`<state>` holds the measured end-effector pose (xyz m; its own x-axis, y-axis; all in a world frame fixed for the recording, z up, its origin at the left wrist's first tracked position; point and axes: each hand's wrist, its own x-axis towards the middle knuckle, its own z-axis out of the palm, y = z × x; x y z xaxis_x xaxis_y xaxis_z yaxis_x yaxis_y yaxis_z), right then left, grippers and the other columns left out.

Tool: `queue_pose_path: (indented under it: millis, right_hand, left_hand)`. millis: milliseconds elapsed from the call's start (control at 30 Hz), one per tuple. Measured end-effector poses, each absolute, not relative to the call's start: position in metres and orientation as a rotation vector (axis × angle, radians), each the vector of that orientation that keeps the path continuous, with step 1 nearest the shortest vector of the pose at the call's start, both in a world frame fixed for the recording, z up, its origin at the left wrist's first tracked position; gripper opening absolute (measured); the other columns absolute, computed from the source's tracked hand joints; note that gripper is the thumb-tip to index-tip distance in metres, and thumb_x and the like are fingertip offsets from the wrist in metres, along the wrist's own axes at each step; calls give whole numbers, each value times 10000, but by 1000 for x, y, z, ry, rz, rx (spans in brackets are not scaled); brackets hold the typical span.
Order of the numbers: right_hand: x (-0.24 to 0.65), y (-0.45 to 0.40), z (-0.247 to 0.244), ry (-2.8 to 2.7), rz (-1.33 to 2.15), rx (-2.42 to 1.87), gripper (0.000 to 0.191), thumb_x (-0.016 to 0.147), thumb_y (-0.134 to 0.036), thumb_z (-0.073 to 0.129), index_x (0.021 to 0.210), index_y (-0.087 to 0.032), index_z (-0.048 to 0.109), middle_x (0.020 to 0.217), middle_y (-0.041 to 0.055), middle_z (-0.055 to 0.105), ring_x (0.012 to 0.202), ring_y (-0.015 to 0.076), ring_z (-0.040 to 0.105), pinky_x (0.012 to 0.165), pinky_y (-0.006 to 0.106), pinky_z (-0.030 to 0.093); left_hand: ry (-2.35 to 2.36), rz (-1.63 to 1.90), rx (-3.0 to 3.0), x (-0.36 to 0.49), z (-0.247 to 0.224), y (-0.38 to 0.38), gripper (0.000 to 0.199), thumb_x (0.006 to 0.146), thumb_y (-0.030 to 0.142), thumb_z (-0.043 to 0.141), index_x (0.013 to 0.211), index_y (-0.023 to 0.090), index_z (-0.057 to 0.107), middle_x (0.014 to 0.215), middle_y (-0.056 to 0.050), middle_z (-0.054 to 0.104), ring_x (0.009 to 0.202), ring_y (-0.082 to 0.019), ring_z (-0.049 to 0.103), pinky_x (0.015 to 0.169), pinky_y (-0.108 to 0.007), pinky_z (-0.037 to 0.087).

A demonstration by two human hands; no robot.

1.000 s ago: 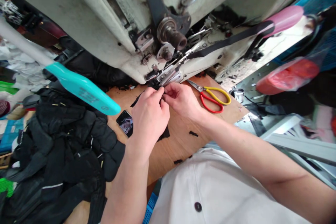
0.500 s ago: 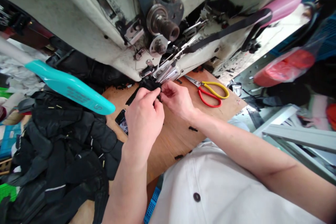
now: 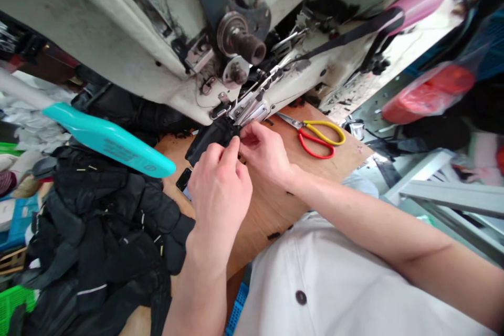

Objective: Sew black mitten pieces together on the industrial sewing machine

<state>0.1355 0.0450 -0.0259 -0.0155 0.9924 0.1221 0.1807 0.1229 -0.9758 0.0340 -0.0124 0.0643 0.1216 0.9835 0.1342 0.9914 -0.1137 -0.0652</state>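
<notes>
A piece of black fabric (image 3: 210, 139) lies at the front of the sewing machine (image 3: 173, 76), its far edge by the metal presser foot and guide (image 3: 252, 110). My left hand (image 3: 220, 178) is closed on the fabric's near edge, index finger stretched toward the machine. Close beside it, my right hand (image 3: 265, 149) pinches the same edge just below the metal guide. The fingertips of both hands nearly meet, and they partly hide the cloth between them.
Scissors (image 3: 321, 136) with red and yellow handles lie right of my hands on the wooden table (image 3: 255, 220). A phone (image 3: 184, 181) is partly hidden by my left hand. Black garments (image 3: 110, 231) are heaped at left. A turquoise-handled object (image 3: 110, 139) juts in from the left.
More of the black fabric now shows in front of the machine, left of the guide. My left hand has shifted slightly down and right, covering less of the cloth.
</notes>
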Motion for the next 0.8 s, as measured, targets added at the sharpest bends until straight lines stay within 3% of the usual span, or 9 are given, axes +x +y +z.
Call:
queue_pose_path:
  millis: [267,500,667,800]
  right_hand:
    - [150,48,-24,-1470,1135,-1175,32,793,-205,589,795,-180,608,681,-23,606,611,110,511,587,228,395]
    - [164,74,-8,-1406,1453,-1157,109,747,-258,636,768,-164,687,643,-1,648,585,131,560,533,234,414]
    - [148,55,-10,-1328,1251,-1253,106,760,-282,628,791,-182,617,728,-5,644,641,125,559,589,238,431]
    - [142,39,-14,-1461,1042,-1353,159,723,-215,624,876,-199,583,853,7,658,741,147,572,658,257,442]
  left_hand:
    - [-1827,-26,-2395,37,60,2,403,878,150,515,1254,147,661,968,-84,665,911,-254,623,746,-361,473]
    - [-1917,-326,-2236,38,36,2,403,913,199,546,1306,146,619,1046,-111,645,964,-274,595,784,-395,457]
    - [-1872,-587,-2223,32,36,-2,300,931,177,545,1199,156,678,1068,-106,669,978,-268,596,800,-400,457]
    - [-1724,-490,-2289,28,42,1,263,932,186,575,1165,154,691,1038,-98,684,933,-263,595,790,-388,461]
